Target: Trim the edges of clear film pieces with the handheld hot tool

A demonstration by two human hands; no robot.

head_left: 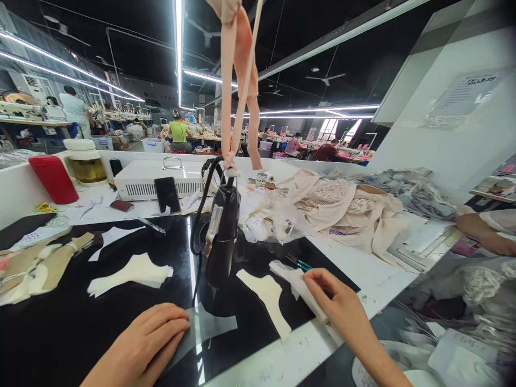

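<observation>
My left hand [147,341] lies palm down with its fingers outstretched, its fingertips on a translucent, curved pattern piece [212,325] on the black board. At the right, my right hand [336,295] pinches the edge of a stack of white cut pieces [300,285] between thumb and fingers. Between the hands lies a cream curved cut piece [266,295]. Another small stack of cream cut pieces [131,274] rests farther left. A black corded hand-held tool [223,231] hangs tip down from peach fabric strips [229,97] above the board. Green-handled tweezers [298,262] lie beyond the right hand.
Behind the board [52,344] stand a white metal box [149,180], a phone [167,194], a red case [54,179] and a jar of yellowish liquid [85,164]. Beige fabric [342,207] is heaped back right. A co-worker's arm [486,231] shows at the right.
</observation>
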